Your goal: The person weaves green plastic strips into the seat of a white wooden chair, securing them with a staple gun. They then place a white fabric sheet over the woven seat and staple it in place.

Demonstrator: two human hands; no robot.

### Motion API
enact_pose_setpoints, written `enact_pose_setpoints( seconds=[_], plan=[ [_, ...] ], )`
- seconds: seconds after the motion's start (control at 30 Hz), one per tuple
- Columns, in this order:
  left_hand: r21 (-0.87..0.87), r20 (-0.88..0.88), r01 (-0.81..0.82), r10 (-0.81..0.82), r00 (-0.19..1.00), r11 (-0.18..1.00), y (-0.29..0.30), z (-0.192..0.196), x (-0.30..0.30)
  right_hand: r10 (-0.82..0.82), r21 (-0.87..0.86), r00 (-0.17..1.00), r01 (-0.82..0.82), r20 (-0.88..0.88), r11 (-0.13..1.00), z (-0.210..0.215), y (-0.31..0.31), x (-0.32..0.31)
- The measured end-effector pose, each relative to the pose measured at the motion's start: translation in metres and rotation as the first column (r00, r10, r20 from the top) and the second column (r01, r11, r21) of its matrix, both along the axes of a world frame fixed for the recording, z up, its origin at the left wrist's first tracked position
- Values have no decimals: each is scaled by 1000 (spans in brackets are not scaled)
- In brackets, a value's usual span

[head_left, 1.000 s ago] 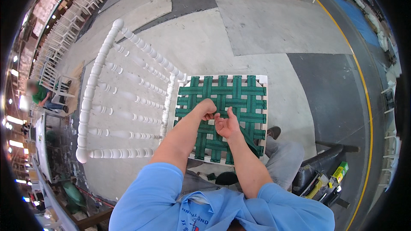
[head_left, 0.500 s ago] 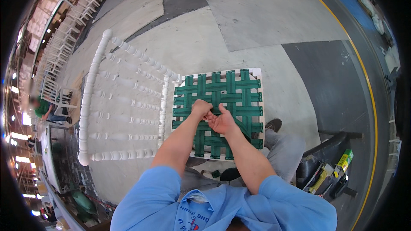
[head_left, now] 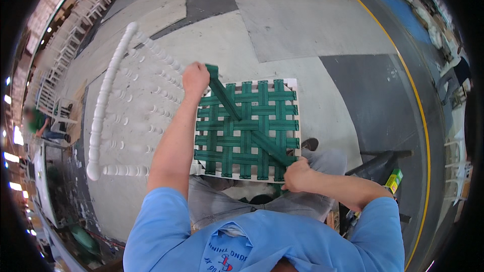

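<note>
green strap [head_left: 247, 126], one, pulled taut across one webbed seat [head_left: 282, 121], left hand [head_left: 195, 78] and right hand [head_left: 297, 175] fisted on it

White chair [head_left: 126, 116] lying on concrete floor [head_left: 302, 30], its seat frame woven with green webbing [head_left: 247, 128]. Left hand [head_left: 195, 78] fisted at the seat's far left corner, gripping one end of a loose green strap [head_left: 242, 121]. Strap runs taut, diagonally across the weave, to the right hand [head_left: 298, 175] closed on it at the near right corner. Blue sleeves at the lower edge.
</note>
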State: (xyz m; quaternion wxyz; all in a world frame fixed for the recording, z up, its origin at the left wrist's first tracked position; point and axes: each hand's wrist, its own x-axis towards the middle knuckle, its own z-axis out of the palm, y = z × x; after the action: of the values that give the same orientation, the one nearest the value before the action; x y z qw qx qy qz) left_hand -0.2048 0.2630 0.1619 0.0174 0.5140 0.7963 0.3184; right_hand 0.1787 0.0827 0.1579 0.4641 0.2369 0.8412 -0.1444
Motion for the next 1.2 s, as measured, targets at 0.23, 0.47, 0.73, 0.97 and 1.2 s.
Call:
enact_pose_setpoints(
  seconds=[0.23, 0.47, 0.73, 0.97, 1.2],
  plan=[
    [-83, 870, 531, -199, 452, 843, -87, 27, 24, -351, -136, 373, 494, -859, 859, 44, 66, -36],
    [-62, 948, 569, -130, 291, 820, -152, 8, 55, -231, -232, -35, 246, -972, 941, 49, 88, -111],
    [425, 846, 120, -441, 300, 897, -207, 16, 100, -392, -353, 26, 385, -919, 853, 68, 86, -119],
    [438, 896, -124, -420, 147, 891, -207, 21, 106, -296, -336, -179, 268, -938, 903, 82, 68, -129],
    [380, 850, 23, -359, 386, 925, -214, 25, 99, -190, -206, -85, 259, -978, 944, 80, 81, -127]
  ],
)
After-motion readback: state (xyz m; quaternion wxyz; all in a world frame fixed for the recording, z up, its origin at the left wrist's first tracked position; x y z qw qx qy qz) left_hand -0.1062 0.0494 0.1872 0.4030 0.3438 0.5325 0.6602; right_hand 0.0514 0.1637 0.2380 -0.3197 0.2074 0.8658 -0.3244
